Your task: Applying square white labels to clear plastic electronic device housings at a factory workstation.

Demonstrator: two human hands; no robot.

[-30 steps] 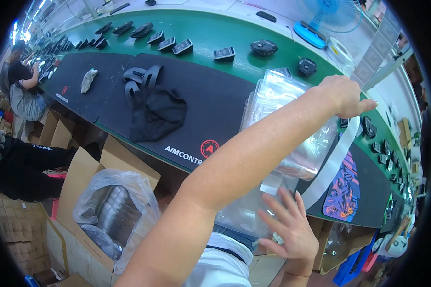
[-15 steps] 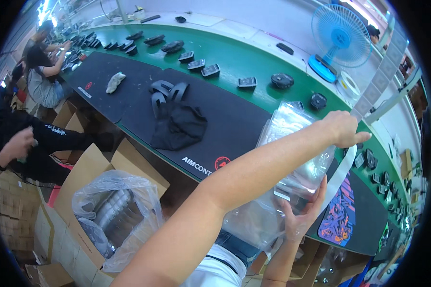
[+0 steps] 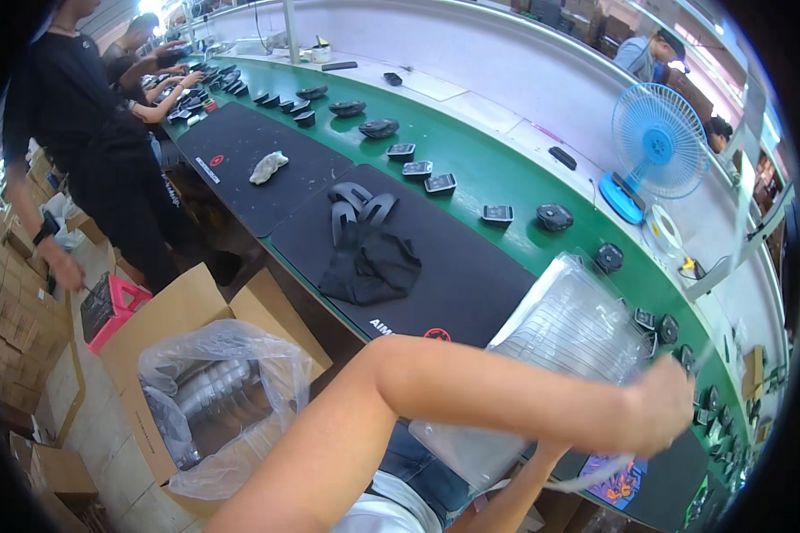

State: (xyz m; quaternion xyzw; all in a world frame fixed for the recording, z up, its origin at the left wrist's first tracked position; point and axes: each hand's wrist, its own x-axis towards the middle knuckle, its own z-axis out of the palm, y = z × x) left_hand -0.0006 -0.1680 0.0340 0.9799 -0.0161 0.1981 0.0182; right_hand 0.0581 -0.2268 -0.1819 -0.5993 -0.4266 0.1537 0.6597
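The stack of clear, rectangular plastic packaging on the green workbench looks light, flexible and slippery, best gripped along both sides; I cannot tell whether the blurred left hand or hidden right hand is closed

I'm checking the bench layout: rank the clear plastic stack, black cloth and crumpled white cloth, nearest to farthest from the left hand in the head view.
From the left hand:
1. Clear plastic stack, just up and left.
2. Black cloth, farther left.
3. Crumpled white cloth, farthest left, on a dark mat.
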